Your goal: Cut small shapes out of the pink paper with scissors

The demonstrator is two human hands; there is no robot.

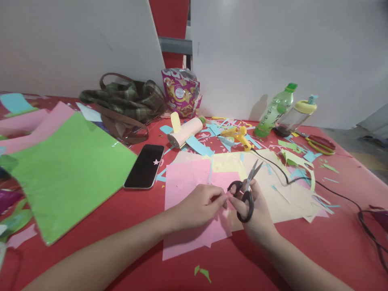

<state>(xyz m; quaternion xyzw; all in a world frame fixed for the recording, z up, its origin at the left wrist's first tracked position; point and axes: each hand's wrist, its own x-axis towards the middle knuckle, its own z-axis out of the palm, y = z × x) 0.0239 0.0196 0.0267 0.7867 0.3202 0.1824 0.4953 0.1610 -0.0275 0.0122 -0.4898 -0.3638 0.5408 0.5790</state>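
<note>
My right hand (257,206) holds a pair of black-handled scissors (249,190), its blades pointing up and slightly apart. The thumb and fingertip of that hand also meet a tiny bit of pink paper (228,195). Pinched on the same bit from the other side is my left hand (198,205), fingers closed. Exactly how the bit is shaped is hidden by the fingertips. Beneath both hands lie pink paper sheets (182,182) and a cream sheet (287,202). A phone (144,166) with a small pink star (156,162) on it rests left of them.
Behind the hands are a paper-tube airplane (184,132), a yellow glue gun (239,135) with a black cord, and blue scraps. A green bottle (275,110), a clear jar (295,117) and other scissors (321,144) stand or lie right. Green paper (72,173) covers the left.
</note>
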